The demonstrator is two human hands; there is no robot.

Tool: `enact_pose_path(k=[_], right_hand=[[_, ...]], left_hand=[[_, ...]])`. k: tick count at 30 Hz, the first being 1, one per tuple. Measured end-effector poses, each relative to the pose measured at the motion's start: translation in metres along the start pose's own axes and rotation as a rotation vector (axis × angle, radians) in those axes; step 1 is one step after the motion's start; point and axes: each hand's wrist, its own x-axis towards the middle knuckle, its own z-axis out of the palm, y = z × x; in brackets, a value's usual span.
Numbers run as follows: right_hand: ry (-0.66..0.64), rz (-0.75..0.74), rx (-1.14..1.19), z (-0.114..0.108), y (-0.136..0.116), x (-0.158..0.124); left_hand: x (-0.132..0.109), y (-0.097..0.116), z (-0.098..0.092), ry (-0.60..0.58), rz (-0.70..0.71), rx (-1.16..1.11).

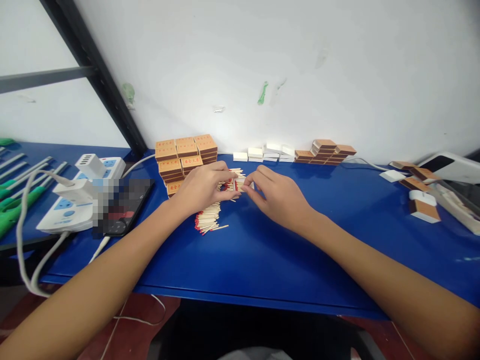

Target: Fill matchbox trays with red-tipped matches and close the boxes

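Head camera view showed a person seated at a blue table (262, 255), both bare forearms reaching forward. Landmark for this report: the loose match pile (207, 218), red heads mostly turned one way.

Findings:
- The left hand (202, 187) sat directly above the pile, fingers curled and closed.
- The right hand (278, 197) lay just right of the pile, thumb and forefinger pinched together.
- Both sets of fingertips met on a small white inner tray (239, 185), just beyond the pile and to its right. It appeared to hold matches. Which hand bore it could not be told.
- Stacked orange matchboxes (185, 155) stood behind the pile to the left. A row of white trays (268, 152) and brown sleeves (324, 151) stood behind it to the right.
- A power strip (75, 197) and a phone (125, 207) lay well left of the pile.

Risk assessment:
- The left wrist hung low over the pile, so a sideways drag could scatter sticks toward the near table edge.
- Tilting the tray in so light a pinch could spill its contents.
- Heads rubbed hard together, or against a striking strip, might ignite, and the nearby boxes would feed any flame.
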Motion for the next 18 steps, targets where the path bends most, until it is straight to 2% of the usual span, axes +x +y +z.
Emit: enact_pose_path(k=[2,5,9,18], right_hand=[[-0.025,-0.048,0.129,0.0,-0.01,-0.002],[-0.186,-0.098,0.296,0.004,-0.028,-0.005],[-0.369,-0.098,0.36,0.011,-0.04,-0.007],[-0.405,-0.113,0.257,0.02,-0.056,-0.004]], left_hand=[[0.0,-0.002,-0.001,0.002,-0.021,0.022],[-0.001,-0.004,-0.001,0.01,-0.05,0.053],[0.0,-0.004,-0.002,0.03,-0.072,0.056],[-0.001,-0.004,0.001,0.021,-0.039,0.052]])
